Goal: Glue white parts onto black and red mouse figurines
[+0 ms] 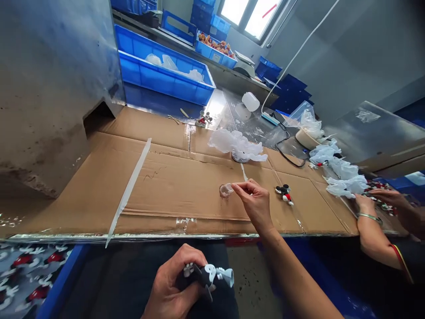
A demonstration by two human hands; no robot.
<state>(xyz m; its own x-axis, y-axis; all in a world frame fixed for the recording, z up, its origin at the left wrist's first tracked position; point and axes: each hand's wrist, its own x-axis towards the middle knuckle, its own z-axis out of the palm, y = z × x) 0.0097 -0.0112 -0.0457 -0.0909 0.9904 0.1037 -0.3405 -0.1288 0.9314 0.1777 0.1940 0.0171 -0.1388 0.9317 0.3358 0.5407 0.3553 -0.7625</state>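
My left hand is closed around a black-and-white mouse figurine with a pale cone-shaped part, below the table's front edge. Over the cardboard, the fingertips of my right hand are pinched at the rim of a small clear cup. The cup sits at a dark ring mark; whether a thin tool is also in those fingers, I cannot tell. To the right of this hand lies a black, red and white mouse figurine. A crumpled white plastic bag rests behind it.
Cardboard covers the table. At left stands a metal housing, with a blue crate behind. A small figurine stands farther back. A tray of figurines is at lower left. At right, a co-worker's hands are among bags and figurines.
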